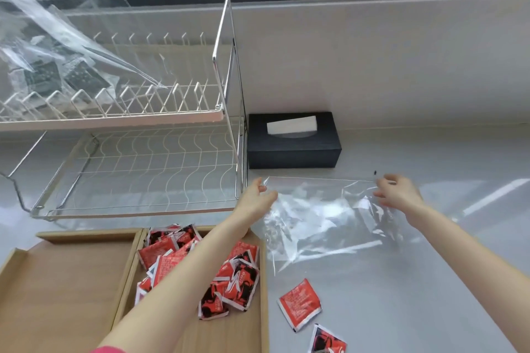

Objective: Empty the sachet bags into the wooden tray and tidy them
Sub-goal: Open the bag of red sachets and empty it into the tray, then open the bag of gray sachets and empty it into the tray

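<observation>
A clear, empty plastic bag (324, 218) is stretched flat over the counter to the right of the wooden tray (71, 275). My left hand (255, 198) pinches its far left corner and my right hand (398, 192) pinches its far right corner. Several red, black and white sachets (229, 281) lie piled in the tray's right compartment. The tray's left compartment holds nothing. Two sachets lie outside on the counter, one red (299, 304) and one black and red (327, 341) at the bottom edge. A second clear bag (57, 71) with dark sachets rests on the dish rack's upper shelf.
A white wire dish rack (143, 157) stands behind the tray on the left. A black tissue box (292, 149) sits against the wall behind the stretched bag. Grey counter (430, 295) spreads to the right.
</observation>
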`<state>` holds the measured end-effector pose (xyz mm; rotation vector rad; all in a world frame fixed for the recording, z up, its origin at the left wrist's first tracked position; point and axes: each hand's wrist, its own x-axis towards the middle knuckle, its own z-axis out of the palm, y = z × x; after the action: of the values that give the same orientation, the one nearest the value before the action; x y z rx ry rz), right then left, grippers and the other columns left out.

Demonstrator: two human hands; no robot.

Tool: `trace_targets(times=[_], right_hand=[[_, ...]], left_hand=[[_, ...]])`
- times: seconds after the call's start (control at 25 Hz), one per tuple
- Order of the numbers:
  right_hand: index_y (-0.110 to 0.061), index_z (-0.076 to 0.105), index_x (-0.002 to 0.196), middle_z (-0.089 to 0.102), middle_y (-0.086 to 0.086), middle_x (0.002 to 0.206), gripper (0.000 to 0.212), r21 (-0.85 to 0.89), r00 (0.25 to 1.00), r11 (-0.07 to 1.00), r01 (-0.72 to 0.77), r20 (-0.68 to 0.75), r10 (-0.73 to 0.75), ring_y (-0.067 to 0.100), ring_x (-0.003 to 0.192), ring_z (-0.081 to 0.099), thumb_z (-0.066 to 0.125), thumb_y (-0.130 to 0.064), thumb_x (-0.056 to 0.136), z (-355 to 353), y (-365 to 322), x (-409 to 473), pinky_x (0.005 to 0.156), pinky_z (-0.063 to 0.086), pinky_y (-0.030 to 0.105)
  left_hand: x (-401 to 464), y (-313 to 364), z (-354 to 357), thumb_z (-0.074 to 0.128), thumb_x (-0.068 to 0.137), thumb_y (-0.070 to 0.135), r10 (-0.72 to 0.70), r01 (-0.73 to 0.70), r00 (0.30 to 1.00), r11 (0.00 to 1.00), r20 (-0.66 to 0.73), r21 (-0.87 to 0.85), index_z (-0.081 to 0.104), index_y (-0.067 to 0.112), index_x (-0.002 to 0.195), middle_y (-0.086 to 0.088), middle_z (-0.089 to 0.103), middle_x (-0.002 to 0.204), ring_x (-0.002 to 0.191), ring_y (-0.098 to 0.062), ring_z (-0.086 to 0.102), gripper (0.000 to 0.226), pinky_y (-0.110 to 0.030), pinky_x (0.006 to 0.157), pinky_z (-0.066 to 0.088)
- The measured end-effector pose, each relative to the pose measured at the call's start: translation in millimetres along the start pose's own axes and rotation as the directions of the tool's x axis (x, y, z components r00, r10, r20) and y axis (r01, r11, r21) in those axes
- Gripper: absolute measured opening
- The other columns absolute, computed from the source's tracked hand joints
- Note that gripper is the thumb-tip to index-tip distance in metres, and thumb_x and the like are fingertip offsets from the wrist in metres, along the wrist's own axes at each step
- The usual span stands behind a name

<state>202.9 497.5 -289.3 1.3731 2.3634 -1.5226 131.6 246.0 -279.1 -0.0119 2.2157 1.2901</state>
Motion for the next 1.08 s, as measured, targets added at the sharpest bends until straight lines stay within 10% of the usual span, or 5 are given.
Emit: trace_targets(times=[0.6,0.84,1.08], right_hand=[[-0.007,0.033,0.141,0.017,0.013,0.156,0.049,-0.513,0.925,0.77,0.38,0.204,-0.321,0.026,0.143,0.021,0.041,-0.021,0.095,2.3,-41.0,-75.0,0.111,0.022,0.031],[-0.017,0.036,0.139,0.038,0.002,0.148,0.047,-0.55,0.822,0.612,0.567,0.334,-0.461,0.024,0.116,0.05,0.043,-0.023,0.093,2.3,-69.4,-156.2,0.106,0.036,0.04],[-0.022,0.041,0.137,0.045,-0.001,0.143,0.045,-0.581,0.668,0.383,0.719,0.424,-0.611,0.019,0.138,0.03,0.047,-0.028,0.092,14.5,-102.8,-226.8,0.115,0.02,0.044]], left_hand=[[-42.3,14.1,-24.9,0.04,0.091,0.018,0.241,-0.256,0.967,0.903,0.086,0.345,0.037,0.013,0.137,-0.008,0.042,0.143,0.131,-0.023,0.04,0.046,-0.032,0.106,0.031],[-100.5,18.7,-62.2,0.04,0.091,0.026,0.404,-0.335,0.913,0.66,0.058,0.672,0.038,0.016,0.136,-0.006,0.05,0.138,0.121,-0.026,0.05,0.046,-0.039,0.099,0.038],[-148.6,23.4,-112.9,0.037,0.091,0.031,0.528,-0.265,0.849,0.414,0.007,0.871,0.041,0.016,0.132,-0.007,0.054,0.131,0.12,-0.025,0.05,0.044,-0.041,0.101,0.032]])
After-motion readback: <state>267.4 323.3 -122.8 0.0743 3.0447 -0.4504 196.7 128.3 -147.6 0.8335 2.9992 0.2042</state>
